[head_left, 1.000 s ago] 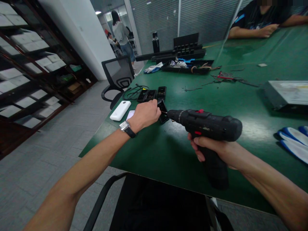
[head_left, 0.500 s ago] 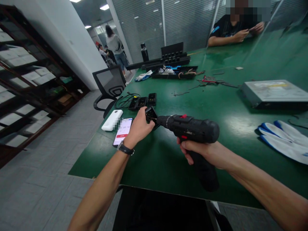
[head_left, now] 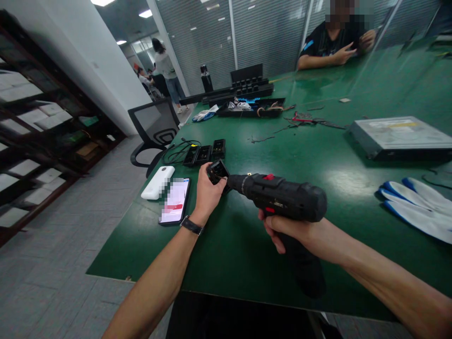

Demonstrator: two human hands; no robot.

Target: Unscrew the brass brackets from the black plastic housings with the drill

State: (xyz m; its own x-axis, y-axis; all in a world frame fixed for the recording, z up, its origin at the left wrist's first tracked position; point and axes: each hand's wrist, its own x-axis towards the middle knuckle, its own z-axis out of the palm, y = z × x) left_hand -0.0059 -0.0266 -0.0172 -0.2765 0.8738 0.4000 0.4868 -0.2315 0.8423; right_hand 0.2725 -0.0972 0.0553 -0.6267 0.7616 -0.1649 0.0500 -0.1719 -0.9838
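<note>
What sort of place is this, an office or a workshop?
Probably an office, with a green table used as a workbench: the mesh-backed chair and glass partition suggest an office, while the power drill in the person's right hand suggests bench work.

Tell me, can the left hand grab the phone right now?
Probably not while full: the left hand holds a small black box. Emptied, it likely could: the phone lies close by, nothing on top.
</note>
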